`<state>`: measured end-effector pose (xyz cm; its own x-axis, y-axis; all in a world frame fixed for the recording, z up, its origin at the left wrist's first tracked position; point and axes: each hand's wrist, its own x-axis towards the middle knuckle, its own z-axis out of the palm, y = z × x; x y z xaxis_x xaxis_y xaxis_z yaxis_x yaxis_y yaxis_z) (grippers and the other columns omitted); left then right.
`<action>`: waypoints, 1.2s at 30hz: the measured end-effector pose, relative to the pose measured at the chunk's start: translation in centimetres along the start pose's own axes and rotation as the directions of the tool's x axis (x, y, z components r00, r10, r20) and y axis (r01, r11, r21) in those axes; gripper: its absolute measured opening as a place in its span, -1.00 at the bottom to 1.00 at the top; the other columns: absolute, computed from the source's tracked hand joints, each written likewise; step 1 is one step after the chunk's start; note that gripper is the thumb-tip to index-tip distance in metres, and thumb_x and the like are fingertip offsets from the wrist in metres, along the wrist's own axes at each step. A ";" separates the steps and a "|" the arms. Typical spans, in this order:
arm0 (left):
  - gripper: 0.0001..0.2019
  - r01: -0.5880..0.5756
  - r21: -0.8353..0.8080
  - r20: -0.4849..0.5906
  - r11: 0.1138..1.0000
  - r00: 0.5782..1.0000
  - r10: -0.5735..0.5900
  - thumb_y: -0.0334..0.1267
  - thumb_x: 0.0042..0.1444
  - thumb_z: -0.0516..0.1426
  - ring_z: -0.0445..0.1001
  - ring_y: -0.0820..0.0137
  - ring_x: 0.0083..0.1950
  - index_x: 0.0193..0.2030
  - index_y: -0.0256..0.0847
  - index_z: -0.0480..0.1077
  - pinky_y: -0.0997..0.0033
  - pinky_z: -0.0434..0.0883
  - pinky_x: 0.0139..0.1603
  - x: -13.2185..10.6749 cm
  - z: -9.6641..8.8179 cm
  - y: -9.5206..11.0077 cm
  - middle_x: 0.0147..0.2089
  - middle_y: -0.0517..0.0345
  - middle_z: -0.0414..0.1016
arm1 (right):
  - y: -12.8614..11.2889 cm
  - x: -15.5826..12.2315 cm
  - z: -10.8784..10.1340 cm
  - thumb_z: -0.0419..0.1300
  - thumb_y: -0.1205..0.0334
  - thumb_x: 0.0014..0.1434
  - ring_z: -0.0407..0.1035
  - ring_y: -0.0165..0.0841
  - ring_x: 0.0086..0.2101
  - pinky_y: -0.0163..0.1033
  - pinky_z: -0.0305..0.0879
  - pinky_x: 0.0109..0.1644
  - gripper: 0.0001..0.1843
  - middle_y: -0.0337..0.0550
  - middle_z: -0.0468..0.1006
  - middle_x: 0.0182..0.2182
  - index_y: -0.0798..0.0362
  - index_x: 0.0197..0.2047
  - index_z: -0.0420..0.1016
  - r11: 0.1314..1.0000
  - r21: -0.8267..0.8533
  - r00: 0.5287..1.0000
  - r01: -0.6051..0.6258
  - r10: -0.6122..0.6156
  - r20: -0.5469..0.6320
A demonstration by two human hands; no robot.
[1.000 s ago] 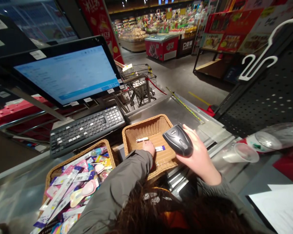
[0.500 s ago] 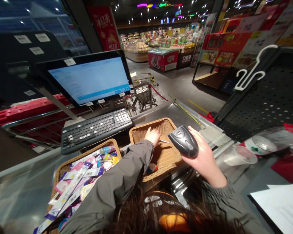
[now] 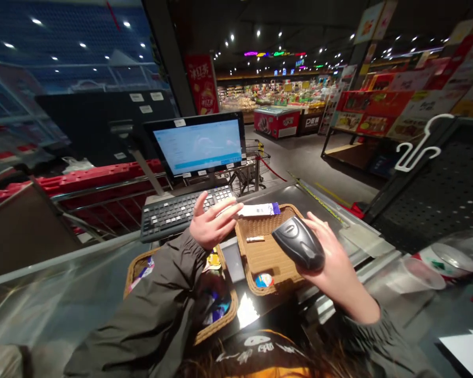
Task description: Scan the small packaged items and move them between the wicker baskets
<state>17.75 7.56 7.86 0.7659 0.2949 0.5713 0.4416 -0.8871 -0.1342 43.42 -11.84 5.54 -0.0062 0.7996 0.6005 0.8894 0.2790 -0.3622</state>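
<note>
My right hand is wrapped round a black barcode scanner, its head over the right wicker basket. My left hand is raised between the keyboard and this basket, thumb apart from the fingers. At its fingertips is a long white and purple packet with a barcode, lying level across the basket's far left rim; the fingers partly hide the grip. Inside the right basket lie a small thin stick-shaped item and a blue, white and red piece. My left sleeve covers much of the left wicker basket, which holds colourful packets.
A keyboard and a lit monitor stand beyond the baskets on the metal counter. Plastic cups and a paper sheet are at right. A white hanger hangs on a black perforated panel.
My left hand has come out of the right basket, moving left and up, and now has a white and purple packet at its fingertips. The scanner stays over the basket. The view has shifted left.
</note>
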 end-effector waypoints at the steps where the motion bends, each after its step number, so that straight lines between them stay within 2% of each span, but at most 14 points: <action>1: -0.80 0.015 0.011 -0.008 1.000 1.000 -0.015 -0.26 0.33 0.06 0.43 0.26 0.27 -0.23 0.07 0.50 -0.33 -0.39 0.48 -0.9 -0.9 -0.4 0.09 0.39 0.59 | -0.7 0.3 0.3 0.24 0.14 0.09 0.05 0.17 0.33 0.48 -0.03 0.32 -0.37 0.18 0.34 0.19 0.01 0.23 0.24 1.000 0.003 0.999 0.030 -0.030 0.034; 6: -0.83 0.090 0.119 -0.035 0.989 0.996 -0.087 -0.23 0.34 0.08 0.50 0.34 0.20 -0.25 0.12 0.46 -0.23 -0.57 0.45 -5.8 -4.5 -2.3 0.03 0.49 0.61 | -4.1 1.5 1.4 0.22 0.13 0.10 0.01 0.14 0.35 0.42 -0.03 0.35 -0.45 0.15 0.33 0.23 0.01 0.17 0.33 0.987 0.063 0.985 0.151 -0.156 0.079; 10: -0.88 0.001 0.261 -0.136 0.965 0.990 0.036 -0.25 0.33 0.11 0.53 0.32 0.16 -0.23 0.08 0.42 -0.26 -0.68 0.39 -8.7 -6.6 -3.4 0.03 0.50 0.61 | -6.0 2.2 2.2 0.23 0.15 0.11 -0.02 0.13 0.36 0.38 0.00 0.36 -0.47 0.15 0.30 0.25 0.03 0.16 0.34 0.972 0.109 0.971 0.210 -0.220 0.095; 13: -0.91 -0.076 0.363 -0.223 0.929 0.960 0.166 -0.27 0.29 0.16 0.54 0.35 0.15 -0.21 0.06 0.38 -0.18 -0.60 0.46 -9.8 -7.8 -3.6 0.01 0.47 0.62 | -7.2 2.5 2.9 0.25 0.16 0.10 -0.04 0.12 0.37 0.38 0.01 0.36 -0.44 0.16 0.30 0.24 0.03 0.17 0.32 0.965 0.117 0.962 0.233 -0.246 0.119; 16: -0.85 -0.121 0.440 -0.344 0.890 0.893 0.291 -0.32 0.22 0.23 0.54 0.41 0.15 -0.21 0.04 0.34 -0.05 -0.42 0.53 -10.1 -9.0 -3.5 -0.01 0.47 0.63 | -8.3 2.6 3.5 0.24 0.21 0.09 -0.02 0.10 0.36 0.41 0.00 0.35 -0.47 0.14 0.33 0.23 0.01 0.16 0.34 0.959 0.127 0.955 0.253 -0.269 0.128; 18: -0.82 -0.137 0.461 -0.383 0.877 0.861 0.335 -0.35 0.19 0.25 0.53 0.42 0.16 -0.23 0.00 0.34 -0.03 -0.34 0.55 -10.3 -9.6 -3.3 -0.02 0.45 0.64 | -8.8 2.6 3.8 0.23 0.21 0.09 0.00 0.10 0.35 0.41 0.00 0.34 -0.48 0.11 0.35 0.21 0.00 0.15 0.35 0.955 0.141 0.951 0.262 -0.280 0.128; 24: -0.83 -0.160 0.415 -0.396 0.896 0.854 0.336 -0.38 0.18 0.25 0.48 0.41 0.22 -0.27 -0.04 0.35 0.00 -0.30 0.56 -11.5 -10.3 -3.5 0.03 0.41 0.62 | -10.1 2.5 4.2 0.22 0.19 0.12 0.05 0.11 0.33 0.43 0.03 0.32 -0.50 0.11 0.38 0.17 -0.02 0.14 0.34 0.945 0.173 0.946 0.277 -0.300 0.120; 27: -0.84 -0.167 0.408 -0.392 0.898 0.856 0.337 -0.41 0.17 0.25 0.46 0.37 0.24 -0.28 -0.07 0.37 -0.06 -0.30 0.55 -12.1 -10.3 -3.6 0.05 0.35 0.61 | -10.5 2.5 4.2 0.22 0.17 0.13 0.08 0.13 0.32 0.44 0.05 0.30 -0.48 0.15 0.40 0.15 0.00 0.16 0.31 0.946 0.163 0.946 0.280 -0.300 0.118; 36: -0.82 -0.147 0.419 -0.356 0.896 0.881 0.311 -0.39 0.14 0.28 0.56 0.32 0.12 -0.40 -0.14 0.38 -0.10 -0.29 0.53 -13.5 -10.3 -3.5 0.02 0.31 0.63 | -11.2 2.2 4.5 0.24 0.21 0.10 0.05 0.10 0.34 0.46 -0.01 0.33 -0.49 0.10 0.36 0.20 -0.05 0.14 0.35 0.948 0.163 0.936 0.272 -0.300 0.185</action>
<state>1.07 3.07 8.95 0.6458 -0.1431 0.7500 0.4789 -0.6891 -0.5439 31.41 -10.85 7.72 -0.3577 0.7629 0.5385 0.7673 0.5688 -0.2961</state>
